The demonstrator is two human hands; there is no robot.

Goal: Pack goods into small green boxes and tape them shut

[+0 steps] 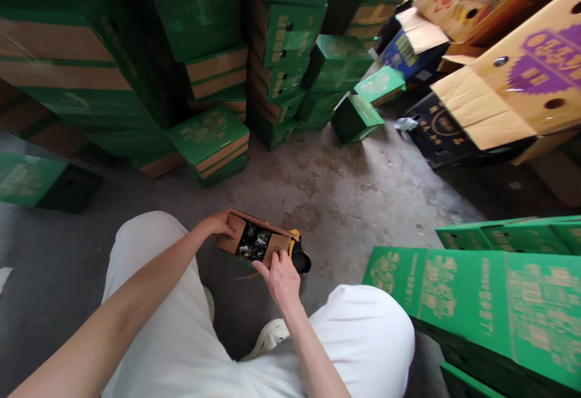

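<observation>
A small cardboard box (253, 244) sits low between my knees, its brown end flaps folded inward. Through the gap in the middle show dark, shiny items that look wrapped in plastic. My left hand (218, 225) grips the box at its left end, with fingertips on the left flap. On the right flap press the bent fingers of my right hand (282, 278), its thumb at the near edge. Close beside the box's right end is a black and yellow tape dispenser (300, 257), partly hidden by the box.
Green cartons (209, 135) stand in stacks ahead and to the left on the concrete floor (318, 186). Long green boxes (472, 301) lie close on my right. Farther right are an opened black carton (440, 132) and large tan cartons (535, 65).
</observation>
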